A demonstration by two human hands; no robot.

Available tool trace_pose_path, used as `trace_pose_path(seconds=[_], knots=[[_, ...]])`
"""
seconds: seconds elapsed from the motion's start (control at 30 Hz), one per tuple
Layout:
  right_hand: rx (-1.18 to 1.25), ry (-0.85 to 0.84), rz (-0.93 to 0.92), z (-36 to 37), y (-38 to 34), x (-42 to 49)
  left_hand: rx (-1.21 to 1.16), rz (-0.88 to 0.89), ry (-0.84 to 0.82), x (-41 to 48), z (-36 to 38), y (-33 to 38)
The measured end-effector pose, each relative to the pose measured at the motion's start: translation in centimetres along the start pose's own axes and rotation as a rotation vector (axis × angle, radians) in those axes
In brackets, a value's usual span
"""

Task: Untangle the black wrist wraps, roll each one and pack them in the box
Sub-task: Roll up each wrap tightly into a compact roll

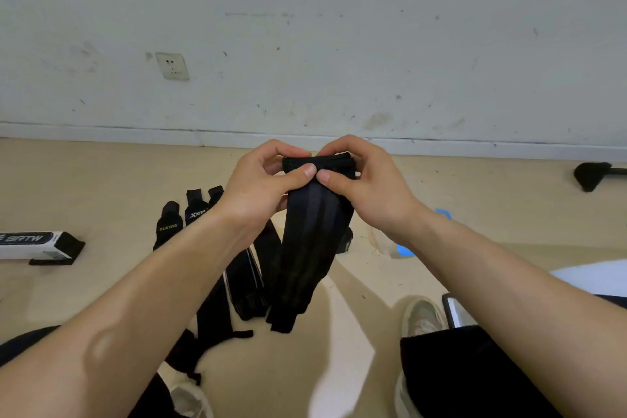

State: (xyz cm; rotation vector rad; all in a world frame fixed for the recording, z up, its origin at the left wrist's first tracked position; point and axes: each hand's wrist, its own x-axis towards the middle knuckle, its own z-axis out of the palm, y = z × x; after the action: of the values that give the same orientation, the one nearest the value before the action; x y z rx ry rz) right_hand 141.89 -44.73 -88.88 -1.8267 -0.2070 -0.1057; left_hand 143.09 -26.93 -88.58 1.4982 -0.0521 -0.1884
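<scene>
Head view, looking down past two bare forearms at a tan floor (101, 180) and a scuffed white wall (339, 44).

Held in mid-air between both hands, centre of view, in front of the skirting: one black wrap (312, 248). Top end turned over into a small, tight roll. Pinched there by left hand (264, 183) and right hand (369, 180), thumbs side by side on the near face, fingers curled over the top and far side. Rest of the strap hanging loose beneath. Long axis close to vertical, free end pointing down and slightly left. Roll axis running left to right.

On the floor below and to the left: other wraps (244, 282), lying flat and overlapping, stretched from near the feet toward the wall, labelled ends at the far side. Not clear whether any are knotted together.

Far left on the floor, well apart from the hands: white box (27, 243), lying flat, black end flap open toward the wraps. Inside hidden; nothing seen packed.

Judged early in the task: one wrap freed, its roll barely begun, most of its length not yet wound. Other wraps unrolled. Packing apparently not begun.
</scene>
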Motion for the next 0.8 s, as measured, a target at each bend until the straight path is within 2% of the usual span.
trace_pose_path(seconds=[0.13,0.23,0.47,0.8], knots=[[0.111,-0.032,0.036,-0.8,-0.5,0.2,-0.213,-0.135,-0.094,-0.3,0.2,1.5],[0.219,-0.069,0.103,-1.0,-0.7,0.7,-0.305,-0.205,-0.103,-0.3,0.2,1.9],[0.432,-0.136,0.24,-0.7,-1.2,2.0,-0.297,-0.222,-0.056,0.3,-0.4,3.0],[0.442,-0.175,0.284,2.2,-1.5,4.2,-0.207,-0.181,0.036,0.8,-3.2,3.7]])
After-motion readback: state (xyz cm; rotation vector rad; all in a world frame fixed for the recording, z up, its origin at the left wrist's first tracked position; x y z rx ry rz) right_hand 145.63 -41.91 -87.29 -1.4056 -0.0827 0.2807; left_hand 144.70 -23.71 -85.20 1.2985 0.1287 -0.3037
